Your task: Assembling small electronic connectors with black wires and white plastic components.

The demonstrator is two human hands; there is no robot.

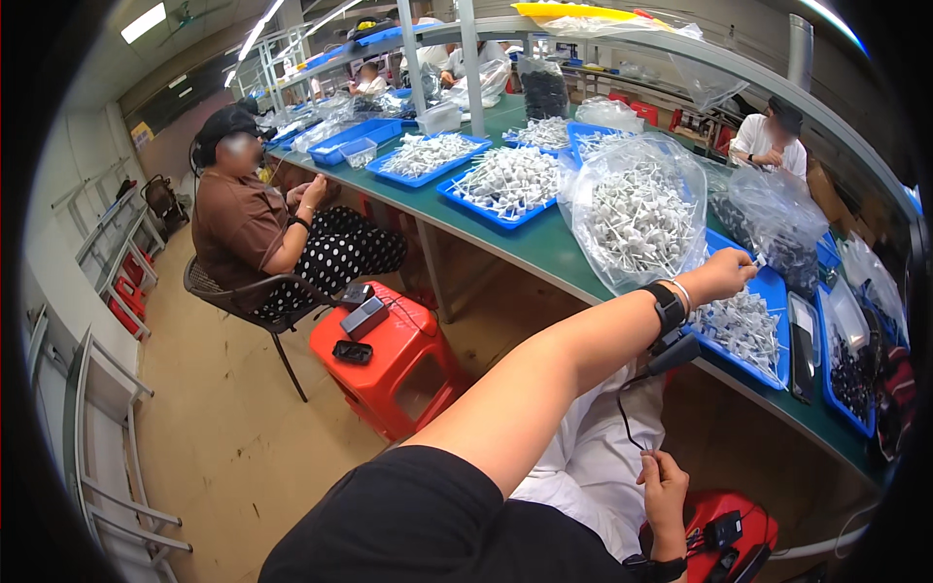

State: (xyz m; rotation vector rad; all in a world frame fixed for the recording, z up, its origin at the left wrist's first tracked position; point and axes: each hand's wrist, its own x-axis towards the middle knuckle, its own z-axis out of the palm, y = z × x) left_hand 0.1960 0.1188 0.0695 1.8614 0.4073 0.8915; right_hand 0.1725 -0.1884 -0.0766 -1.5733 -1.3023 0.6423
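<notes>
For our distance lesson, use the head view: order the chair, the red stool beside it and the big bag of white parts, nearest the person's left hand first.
From the left hand:
1. Bag of white parts, on the table, just left.
2. Red stool, farther left.
3. Chair, farthest left, under the seated co-worker.

white parts (pixel 736 325), blue tray (pixel 771 287)

The fisheye view looks down from head height, near the left hand (pixel 721 276) and right hand (pixel 666 491). It faces the worktop (pixel 546 257) obliquely.
</notes>
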